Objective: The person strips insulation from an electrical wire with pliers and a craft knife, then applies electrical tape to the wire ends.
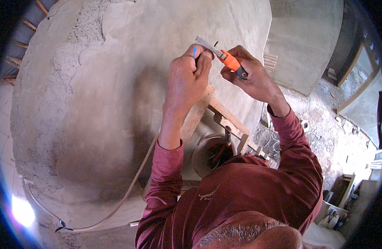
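Up in front of the plastered wall, my left hand (189, 76) is closed in a pinch, with a short piece of blue wire (194, 51) showing at its fingers. My right hand (254, 76) grips a utility knife (231, 63) with an orange body and a dark end. Its flat grey blade (205, 42) points up and left, passing just above the left fingertips. A thin dark end (216, 43) sticks up behind the blade; what it belongs to I cannot make out. The left fingers hide most of what they hold.
Below my hands stand wooden ladder rails (228, 114) and a bucket (197, 155) with tools in it. A pale flexible conduit (128, 193) curves along the grey wall (103, 137) at left. Loose cable coils (315, 139) and rubble lie on the floor at right.
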The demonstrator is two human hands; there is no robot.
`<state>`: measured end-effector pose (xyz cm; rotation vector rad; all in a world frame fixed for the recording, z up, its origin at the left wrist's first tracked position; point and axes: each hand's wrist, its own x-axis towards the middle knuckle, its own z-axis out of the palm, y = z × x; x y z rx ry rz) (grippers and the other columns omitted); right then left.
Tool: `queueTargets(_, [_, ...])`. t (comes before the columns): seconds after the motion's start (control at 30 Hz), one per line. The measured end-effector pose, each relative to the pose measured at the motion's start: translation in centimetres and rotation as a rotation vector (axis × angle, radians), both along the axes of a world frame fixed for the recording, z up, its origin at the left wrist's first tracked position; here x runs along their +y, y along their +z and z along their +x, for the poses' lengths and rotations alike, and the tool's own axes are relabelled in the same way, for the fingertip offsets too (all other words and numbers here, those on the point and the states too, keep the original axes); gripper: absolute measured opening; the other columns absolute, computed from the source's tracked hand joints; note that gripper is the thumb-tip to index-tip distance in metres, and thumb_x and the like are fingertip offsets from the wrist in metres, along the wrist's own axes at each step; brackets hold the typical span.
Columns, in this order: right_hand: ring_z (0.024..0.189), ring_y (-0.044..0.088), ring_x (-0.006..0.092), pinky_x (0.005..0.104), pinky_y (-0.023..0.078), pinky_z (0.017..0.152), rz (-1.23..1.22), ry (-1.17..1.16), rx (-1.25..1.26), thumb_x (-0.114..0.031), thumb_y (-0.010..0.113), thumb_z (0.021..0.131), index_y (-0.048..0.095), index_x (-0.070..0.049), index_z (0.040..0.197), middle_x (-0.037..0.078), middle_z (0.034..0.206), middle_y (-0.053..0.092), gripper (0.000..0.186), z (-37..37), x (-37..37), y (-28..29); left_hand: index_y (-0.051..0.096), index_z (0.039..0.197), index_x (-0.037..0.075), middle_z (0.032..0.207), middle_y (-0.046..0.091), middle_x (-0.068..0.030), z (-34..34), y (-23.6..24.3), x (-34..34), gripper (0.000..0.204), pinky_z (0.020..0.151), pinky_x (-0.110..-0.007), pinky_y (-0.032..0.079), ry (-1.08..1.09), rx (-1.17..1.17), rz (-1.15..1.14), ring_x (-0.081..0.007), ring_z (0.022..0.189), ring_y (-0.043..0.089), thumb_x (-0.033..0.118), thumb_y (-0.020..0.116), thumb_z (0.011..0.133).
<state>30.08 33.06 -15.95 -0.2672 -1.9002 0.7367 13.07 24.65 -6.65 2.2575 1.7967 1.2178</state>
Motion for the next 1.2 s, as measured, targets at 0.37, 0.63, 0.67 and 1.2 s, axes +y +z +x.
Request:
queueTargets(0.37, [0.115, 0.058, 0.0380, 0.0410, 0.049, 0.098, 0.004, 0.072, -0.026, -0.009, 0.070, 0.092, 0.055, 0.005, 0.118, 0.021, 0.129, 0.055, 0.033, 0.2, 0.3, -0.5, 0.060, 0.099, 0.002, 0.063, 0.059, -0.0189, 0.5, -0.4, 0.2, 0.011, 0.052, -0.047, 0.043, 0.098, 0.174, 0.055, -0.0383, 0.059, 0.062, 0.013, 0.060, 0.102])
queueTargets(0.63, [0.117, 0.057, 0.0382, 0.0402, 0.049, 0.096, -0.099, 0.179, -0.055, -0.007, 0.069, 0.090, 0.054, 0.003, 0.125, 0.022, 0.133, 0.053, 0.039, 0.2, 0.5, -0.3, 0.056, 0.104, 0.002, 0.075, 0.063, -0.0256, -0.6, -0.5, 0.1, 0.015, 0.059, -0.053, 0.046, 0.102, 0.243, 0.022, -0.0464, 0.072, 0.064, 0.017, 0.057, 0.104])
queueTargets(0.67, [0.116, 0.058, 0.0376, 0.0396, 0.049, 0.095, -0.020, 0.143, -0.068, -0.006, 0.069, 0.091, 0.055, 0.002, 0.122, 0.022, 0.132, 0.053, 0.035, 0.3, 0.9, -0.2, 0.056, 0.104, 0.002, 0.075, 0.063, -0.0256, -0.6, -0.2, 0.4, 0.015, 0.059, -0.053, 0.046, 0.086, 0.252, 0.056, -0.0464, 0.072, 0.064, 0.017, 0.057, 0.104])
queueTargets(1.2, [0.099, 0.064, 0.0282, 0.0375, 0.052, 0.085, -0.016, 0.087, -0.091, -0.016, 0.075, 0.091, 0.068, 0.001, 0.108, 0.014, 0.113, 0.063, 0.025, -0.9, 1.7, 1.4, 0.060, 0.103, 0.007, 0.067, 0.064, -0.0111, -0.6, -0.9, 0.2, 0.050, 0.054, -0.043, 0.051, 0.184, 0.452, 0.169, -0.0304, 0.059, 0.067, 0.053, 0.074, 0.089])
